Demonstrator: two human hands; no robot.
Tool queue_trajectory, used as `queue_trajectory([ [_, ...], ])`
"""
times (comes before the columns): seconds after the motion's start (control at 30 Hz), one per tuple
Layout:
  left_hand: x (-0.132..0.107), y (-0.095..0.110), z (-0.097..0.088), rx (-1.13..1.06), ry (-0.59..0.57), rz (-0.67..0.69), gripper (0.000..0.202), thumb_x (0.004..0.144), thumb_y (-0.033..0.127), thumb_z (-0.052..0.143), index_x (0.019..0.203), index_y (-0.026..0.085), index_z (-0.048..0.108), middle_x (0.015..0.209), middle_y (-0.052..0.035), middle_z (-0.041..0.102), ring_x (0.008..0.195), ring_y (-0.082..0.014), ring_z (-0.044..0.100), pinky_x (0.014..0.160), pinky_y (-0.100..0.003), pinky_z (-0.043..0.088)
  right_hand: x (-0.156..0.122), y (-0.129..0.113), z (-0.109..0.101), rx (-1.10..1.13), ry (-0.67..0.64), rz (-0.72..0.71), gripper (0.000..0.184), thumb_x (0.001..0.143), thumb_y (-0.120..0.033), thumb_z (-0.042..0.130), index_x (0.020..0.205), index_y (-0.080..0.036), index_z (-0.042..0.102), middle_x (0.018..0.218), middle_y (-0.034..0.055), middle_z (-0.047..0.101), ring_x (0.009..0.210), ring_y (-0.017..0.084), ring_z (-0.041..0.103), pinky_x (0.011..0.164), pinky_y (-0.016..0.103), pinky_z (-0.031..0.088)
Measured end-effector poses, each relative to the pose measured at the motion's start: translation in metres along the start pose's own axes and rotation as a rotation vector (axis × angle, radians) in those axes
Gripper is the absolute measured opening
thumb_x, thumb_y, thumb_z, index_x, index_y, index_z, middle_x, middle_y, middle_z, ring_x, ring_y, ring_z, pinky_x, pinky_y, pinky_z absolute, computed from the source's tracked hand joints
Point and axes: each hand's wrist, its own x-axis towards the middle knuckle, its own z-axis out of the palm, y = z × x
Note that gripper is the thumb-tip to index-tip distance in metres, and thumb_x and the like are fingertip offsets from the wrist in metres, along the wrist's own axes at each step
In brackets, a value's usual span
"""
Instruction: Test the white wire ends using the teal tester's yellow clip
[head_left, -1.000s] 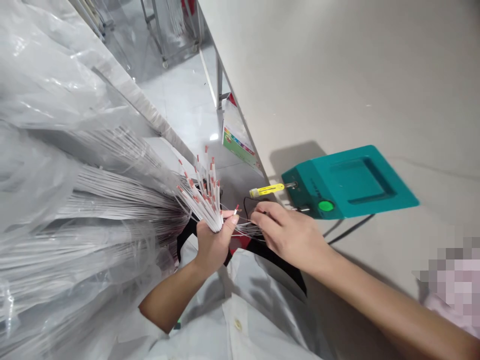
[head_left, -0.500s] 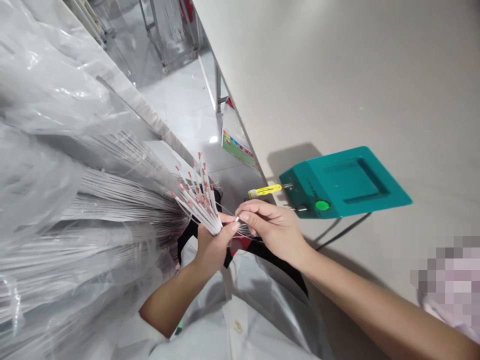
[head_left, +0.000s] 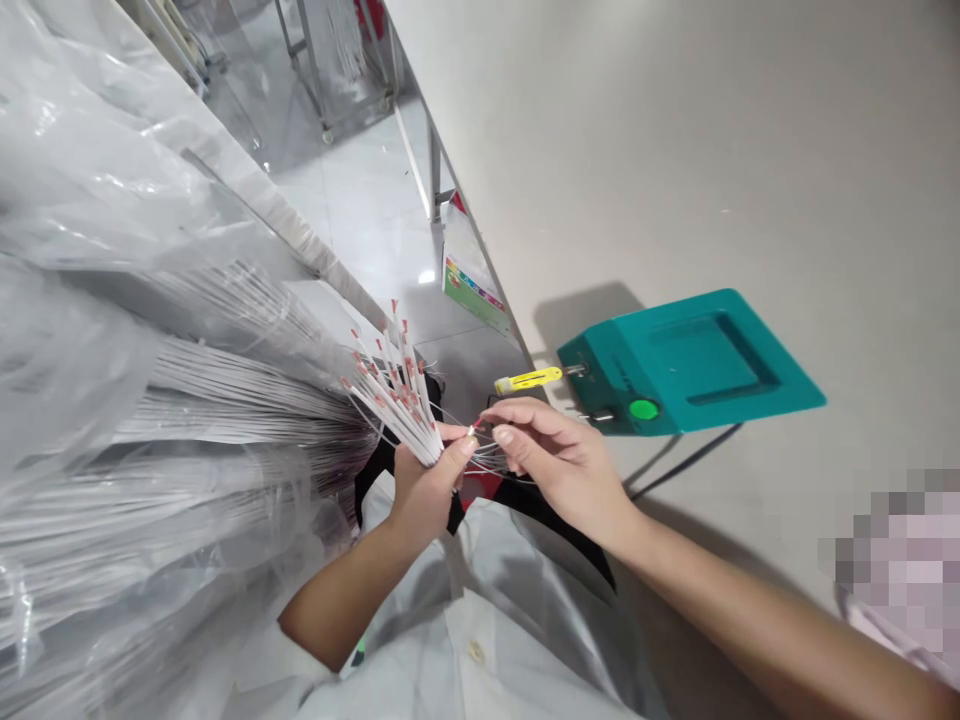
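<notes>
My left hand point(head_left: 429, 492) is closed round a bundle of thin white cables point(head_left: 409, 425) with reddish ends that fan out upward. Between its thumb and forefinger one cable end point(head_left: 472, 431) sticks out to the right, showing a small red tip. My right hand point(head_left: 559, 455) is at that tip, its forefinger close to the red part and its thumb a little apart from the forefinger. Whether the forefinger touches the tip I cannot tell. Thin grey strands point(head_left: 491, 460) run below, between the two hands, partly hidden by the right fingers.
A teal device point(head_left: 705, 360) with a green button and a yellow-handled piece point(head_left: 529, 380) at its front stands on the pale table point(head_left: 675, 150). Plastic-wrapped cable bundles point(head_left: 225, 400) fill the left. A printed box point(head_left: 472, 285) stands beneath the table edge. Part of another person shows at right.
My right thumb and forefinger have parted from their pinch on the white cable end and shifted slightly right. A red tip now shows there. My left hand keeps its hold on the bundle.
</notes>
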Motion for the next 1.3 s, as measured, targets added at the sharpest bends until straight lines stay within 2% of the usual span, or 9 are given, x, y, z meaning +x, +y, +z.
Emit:
queue_trajectory([
  [0.1, -0.001, 0.001, 0.001, 0.054, -0.028, 0.003, 0.022, 0.072, 0.035, 0.068, 0.078, 0.014, 0.066, 0.044, 0.0063, 0.046, 0.040, -0.0056, 0.039, 0.042, -0.020, 0.031, 0.004, -0.002, 0.001, -0.052, -0.013, -0.101, 0.009, 0.075, -0.029, 0.066, 0.075, -0.020, 0.068, 0.078, 0.0050, 0.066, 0.074, 0.015, 0.060, 0.068, 0.029, 0.051],
  [0.23, -0.001, 0.004, 0.002, 0.141, -0.050, -0.010, 0.025, 0.072, 0.037, 0.067, 0.081, 0.013, 0.068, 0.044, 0.0057, 0.046, 0.041, -0.0063, 0.039, 0.043, -0.022, 0.032, 0.006, -0.001, 0.003, -0.079, 0.034, -0.102, 0.010, 0.075, -0.027, 0.064, 0.067, -0.019, 0.064, 0.072, 0.0036, 0.063, 0.068, 0.014, 0.059, 0.062, 0.028, 0.049],
  [0.43, 0.000, 0.004, 0.000, 0.085, -0.039, -0.020, 0.023, 0.074, 0.035, 0.065, 0.081, 0.014, 0.069, 0.043, 0.0055, 0.046, 0.041, -0.0062, 0.039, 0.043, -0.021, 0.031, -0.005, 0.002, -0.001, -0.055, -0.033, 0.197, 0.021, 0.077, -0.037, 0.059, 0.069, -0.017, 0.058, 0.054, -0.0030, 0.050, 0.045, 0.009, 0.045, 0.041, 0.022, 0.040],
  [0.5, 0.000, 0.004, 0.001, 0.067, -0.038, -0.026, 0.022, 0.074, 0.034, 0.066, 0.081, 0.014, 0.069, 0.044, 0.0059, 0.046, 0.041, -0.0058, 0.039, 0.043, -0.020, 0.032, -0.009, 0.003, -0.003, -0.058, -0.016, 0.183, 0.021, 0.079, -0.038, 0.058, 0.077, -0.017, 0.059, 0.059, -0.0020, 0.053, 0.046, 0.009, 0.046, 0.042, 0.022, 0.042],
  [0.63, -0.001, 0.003, 0.004, 0.056, -0.050, -0.031, 0.022, 0.073, 0.035, 0.066, 0.081, 0.014, 0.069, 0.043, 0.0068, 0.044, 0.041, -0.0058, 0.038, 0.043, -0.020, 0.032, -0.008, 0.002, -0.003, -0.196, 0.040, -0.072, 0.022, 0.079, -0.031, 0.060, 0.098, -0.019, 0.062, 0.096, 0.0073, 0.063, 0.054, 0.008, 0.052, 0.049, 0.024, 0.047],
  [0.83, -0.002, 0.016, 0.003, 0.194, -0.093, -0.006, 0.024, 0.073, 0.036, 0.066, 0.081, 0.014, 0.071, 0.044, 0.0049, 0.047, 0.043, -0.0075, 0.041, 0.047, -0.022, 0.035, 0.001, 0.001, -0.005, -0.466, -0.050, -0.424, 0.015, 0.086, -0.020, 0.050, 0.085, -0.020, 0.066, 0.079, 0.0054, 0.067, 0.074, 0.015, 0.064, 0.064, 0.026, 0.053],
  [1.0, 0.000, 0.029, -0.002, 0.398, -0.234, 0.018, 0.017, 0.075, 0.030, 0.062, 0.077, 0.015, 0.071, 0.053, 0.0001, 0.057, 0.050, -0.0110, 0.050, 0.051, -0.024, 0.040, 0.002, -0.001, -0.017, -0.947, -0.134, -0.786, 0.018, 0.083, -0.016, 0.047, 0.084, -0.016, 0.065, 0.077, 0.0082, 0.068, 0.066, 0.016, 0.062, 0.057, 0.027, 0.047],
  [1.13, 0.001, 0.029, 0.001, 0.442, -0.147, 0.062, 0.013, 0.072, 0.026, 0.063, 0.073, 0.015, 0.070, 0.060, -0.0017, 0.061, 0.053, -0.0121, 0.052, 0.048, -0.023, 0.040, 0.004, -0.012, -0.016, -0.821, -0.244, -0.512, 0.024, 0.085, -0.019, 0.041, 0.071, -0.016, 0.060, 0.062, 0.0035, 0.058, 0.053, 0.012, 0.051, 0.048, 0.024, 0.039],
  [1.3, 0.001, 0.032, 0.000, 0.412, -0.184, 0.115, 0.014, 0.073, 0.029, 0.063, 0.072, 0.017, 0.070, 0.054, -0.0002, 0.058, 0.049, -0.0114, 0.050, 0.048, -0.024, 0.040, 0.010, -0.022, -0.013, -0.002, -0.383, 0.259, 0.033, 0.078, -0.047, 0.055, 0.062, -0.017, 0.055, 0.047, -0.0047, 0.043, 0.039, 0.007, 0.034, 0.037, 0.021, 0.028],
])
